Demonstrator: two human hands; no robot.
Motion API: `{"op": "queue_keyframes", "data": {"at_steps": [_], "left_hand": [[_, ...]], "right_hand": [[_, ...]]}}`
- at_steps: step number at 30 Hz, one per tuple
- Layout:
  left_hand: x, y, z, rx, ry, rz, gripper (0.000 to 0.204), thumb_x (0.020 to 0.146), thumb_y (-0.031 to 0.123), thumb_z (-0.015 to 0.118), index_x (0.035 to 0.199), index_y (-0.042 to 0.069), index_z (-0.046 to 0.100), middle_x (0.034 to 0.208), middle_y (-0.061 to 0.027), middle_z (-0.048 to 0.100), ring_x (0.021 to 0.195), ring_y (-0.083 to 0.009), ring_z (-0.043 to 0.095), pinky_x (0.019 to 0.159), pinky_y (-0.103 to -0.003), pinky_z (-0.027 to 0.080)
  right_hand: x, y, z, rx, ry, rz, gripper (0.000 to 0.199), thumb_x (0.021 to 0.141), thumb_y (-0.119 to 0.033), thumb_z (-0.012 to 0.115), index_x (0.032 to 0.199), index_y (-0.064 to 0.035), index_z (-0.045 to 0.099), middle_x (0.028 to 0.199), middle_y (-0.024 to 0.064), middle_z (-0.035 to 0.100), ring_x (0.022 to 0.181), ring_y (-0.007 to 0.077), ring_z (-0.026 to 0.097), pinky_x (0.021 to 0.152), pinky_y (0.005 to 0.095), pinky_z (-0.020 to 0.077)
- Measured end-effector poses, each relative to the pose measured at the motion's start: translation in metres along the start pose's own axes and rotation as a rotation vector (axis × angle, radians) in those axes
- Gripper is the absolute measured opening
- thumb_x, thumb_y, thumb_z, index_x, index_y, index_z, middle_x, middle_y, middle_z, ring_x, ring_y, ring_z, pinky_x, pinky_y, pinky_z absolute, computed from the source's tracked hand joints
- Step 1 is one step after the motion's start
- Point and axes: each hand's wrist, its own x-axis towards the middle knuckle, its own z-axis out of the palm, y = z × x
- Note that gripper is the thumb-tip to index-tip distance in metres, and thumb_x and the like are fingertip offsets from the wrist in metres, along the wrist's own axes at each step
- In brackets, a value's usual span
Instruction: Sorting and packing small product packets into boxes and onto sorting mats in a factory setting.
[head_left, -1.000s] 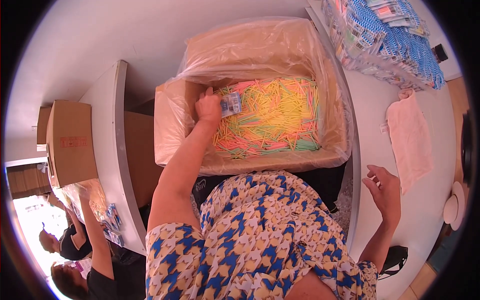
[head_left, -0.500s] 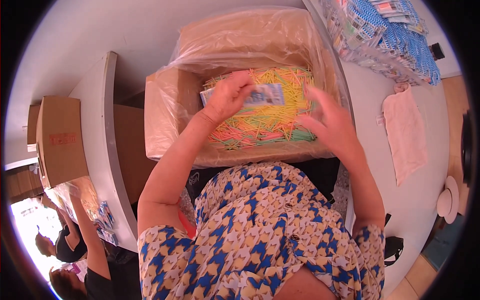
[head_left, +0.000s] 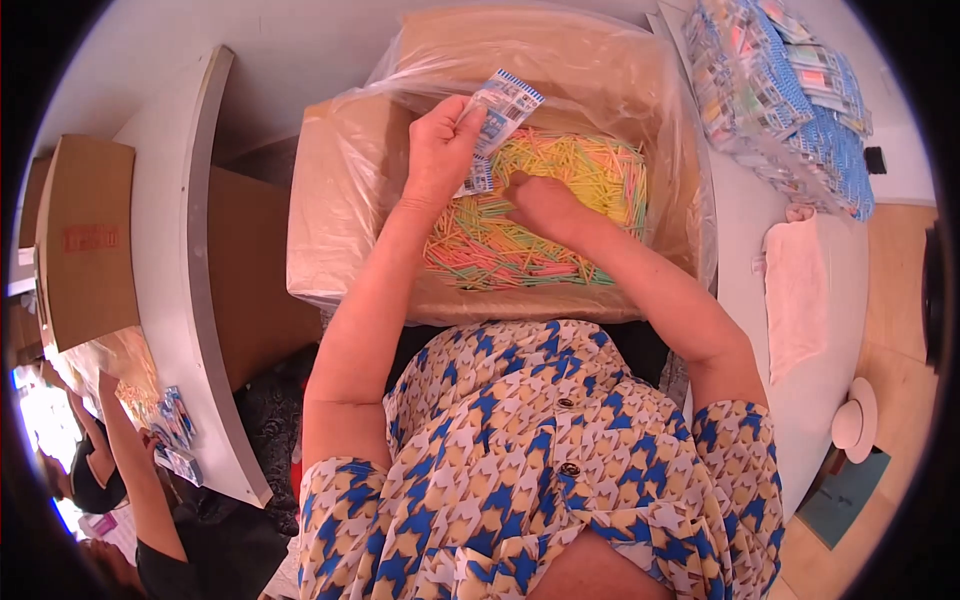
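Observation:
A cardboard box [head_left: 345,190] lined with clear plastic stands in front of me, with a layer of thin pink, yellow and green sticks [head_left: 590,165] inside. Above its left side, my left hand [head_left: 440,150] is closed on a small blue and white packet [head_left: 508,105], tilted up to the right. A second packet of the same look [head_left: 477,180] shows just below that hand; whether it is held too I cannot tell. My right hand [head_left: 548,207] is low over the sticks, its fingers bent together; what they hold, if anything, is hidden.
At the back right lies a clear bag [head_left: 770,90] full of blue and white packets. A pink cloth [head_left: 797,300] rests on the white table [head_left: 735,400]. To the left are a white partition [head_left: 200,250], a brown carton [head_left: 90,240] and other people's arms [head_left: 135,460].
My left hand has risen slightly, and its packet has swung from lying level to pointing up. My right hand has moved left from the box's right side to the sticks, its fingers closing.

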Motion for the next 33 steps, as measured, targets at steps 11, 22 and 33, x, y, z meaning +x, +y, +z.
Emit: {"op": "queue_keyframes", "data": {"at_steps": [11, 22, 33], "left_hand": [[0.002, -0.007, 0.008, -0.061, 0.009, -0.115, 0.014, 0.091, 0.008, 0.058, 0.098, -0.002, 0.065, 0.082, 0.0035, 0.062, 0.073, -0.0021, 0.05, 0.065, -0.02, 0.044], [0.0, -0.004, 0.008, -0.106, 0.013, -0.161, 0.013, 0.091, 0.009, 0.058, 0.097, -0.001, 0.065, 0.081, 0.0037, 0.062, 0.072, -0.0017, 0.051, 0.064, -0.02, 0.044], [0.003, -0.004, 0.01, -0.137, 0.047, -0.171, 0.012, 0.089, 0.008, 0.058, 0.089, -0.002, 0.065, 0.072, 0.003, 0.06, 0.067, -0.0024, 0.047, 0.059, -0.022, 0.043]], "right_hand": [[0.026, -0.016, 0.031, -0.191, -0.025, 0.009, 0.015, 0.074, 0.0, 0.055, 0.084, -0.0011, 0.067, 0.092, 0.0173, 0.061, 0.087, 0.0293, 0.064, 0.075, 0.0367, 0.0525], [0.037, -0.016, 0.035, -0.114, -0.159, 0.145, 0.015, 0.074, -0.001, 0.058, 0.085, -0.0001, 0.066, 0.09, 0.0186, 0.066, 0.087, 0.0316, 0.066, 0.072, 0.0407, 0.0531], [0.021, 0.017, -0.001, 0.22, -0.369, 0.194, 0.021, 0.072, -0.017, 0.067, 0.079, 0.0029, 0.064, 0.07, 0.0165, 0.063, 0.064, 0.0265, 0.063, 0.061, 0.0357, 0.0513]]}}
